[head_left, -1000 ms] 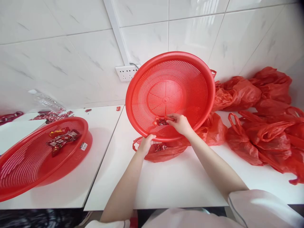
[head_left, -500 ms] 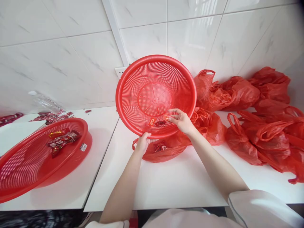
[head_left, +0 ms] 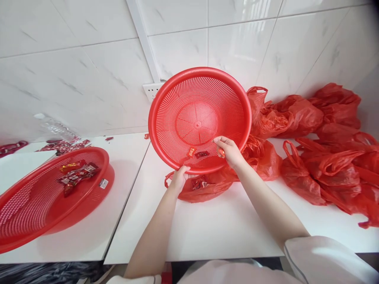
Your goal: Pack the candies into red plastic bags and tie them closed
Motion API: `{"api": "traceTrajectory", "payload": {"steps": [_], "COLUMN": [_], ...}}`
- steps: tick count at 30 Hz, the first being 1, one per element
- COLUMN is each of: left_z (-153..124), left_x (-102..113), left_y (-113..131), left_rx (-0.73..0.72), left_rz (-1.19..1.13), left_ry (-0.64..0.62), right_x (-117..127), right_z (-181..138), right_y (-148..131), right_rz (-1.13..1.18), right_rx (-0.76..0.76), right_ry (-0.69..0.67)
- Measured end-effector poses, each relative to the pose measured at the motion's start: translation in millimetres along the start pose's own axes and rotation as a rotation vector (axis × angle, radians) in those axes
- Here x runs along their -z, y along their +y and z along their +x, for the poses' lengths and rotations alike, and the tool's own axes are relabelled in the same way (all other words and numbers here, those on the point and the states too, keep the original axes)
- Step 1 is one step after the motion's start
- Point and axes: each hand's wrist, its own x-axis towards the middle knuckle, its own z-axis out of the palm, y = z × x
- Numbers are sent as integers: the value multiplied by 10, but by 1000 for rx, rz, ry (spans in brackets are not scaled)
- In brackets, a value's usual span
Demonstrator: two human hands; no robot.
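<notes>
My left hand (head_left: 179, 178) grips the lower rim of a round red perforated basket (head_left: 177, 102), which is tilted up on edge facing me. Two small wrapped candies (head_left: 196, 153) lie in the basket's lower part. My right hand (head_left: 228, 151) is inside the basket just right of them, fingers closed in a pinch on a small red candy. Below the basket a red plastic bag (head_left: 201, 188) with candies in it lies on the white table (head_left: 213, 225).
A second red basket (head_left: 35, 197) holding several wrapped candies rests on the left table. Several red plastic bags (head_left: 331, 157) are heaped at the right against the tiled wall. A wall socket (head_left: 151, 90) sits behind the basket. Loose wrappers lie at the far left.
The basket shifted left and slightly down from a second ago. My right hand lifted a candy out of the small pile and drew to the right; the left hand kept its hold on the rim.
</notes>
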Motion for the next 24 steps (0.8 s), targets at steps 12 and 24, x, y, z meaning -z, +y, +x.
{"api": "traceTrajectory", "payload": {"steps": [12,24], "left_z": [0,14], "left_x": [-1,35], "left_y": [7,-24], "left_rx": [0,-3], "left_rz": [10,23], "left_ry": [-7,-10], "right_x": [1,-34], "right_z": [-42,-27], "right_y": [-68,-29], "right_rz": [-71,-8], "right_rx": [-62,7], "right_ry": [-208,-134]}}
